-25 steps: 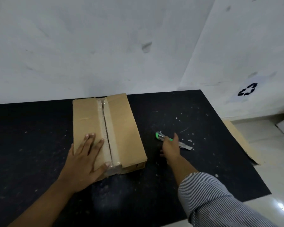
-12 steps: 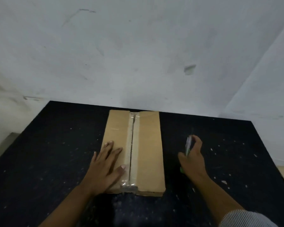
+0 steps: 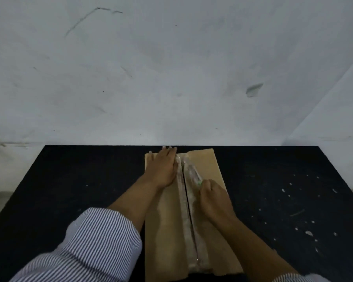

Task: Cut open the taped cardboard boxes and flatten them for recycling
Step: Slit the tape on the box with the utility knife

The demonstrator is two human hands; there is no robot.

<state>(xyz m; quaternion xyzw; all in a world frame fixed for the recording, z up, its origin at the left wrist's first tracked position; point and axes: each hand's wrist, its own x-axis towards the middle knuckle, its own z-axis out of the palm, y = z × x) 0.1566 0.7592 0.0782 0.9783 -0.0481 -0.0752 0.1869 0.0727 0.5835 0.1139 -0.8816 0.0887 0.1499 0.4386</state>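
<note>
A brown cardboard box (image 3: 208, 171) lies lengthwise on the black table (image 3: 69, 180), a strip of clear tape (image 3: 184, 200) running down its middle seam. My left hand (image 3: 163, 169) presses flat on the far left part of the lid, fingers straight and reaching the far edge. My right hand (image 3: 213, 198) grips a green-handled utility knife (image 3: 195, 176) on the right side of the seam. The blurred blade points away from me along the tape towards the far end.
The white wall stands directly behind the table's far edge. White specks and scraps (image 3: 309, 233) dot the table to the right of the box. My striped sleeve (image 3: 90, 247) covers the lower left.
My left hand slid from the near end of the lid to the far end. My right hand carried the knife from beside the box onto the taped seam. The camera moved closer over the box.
</note>
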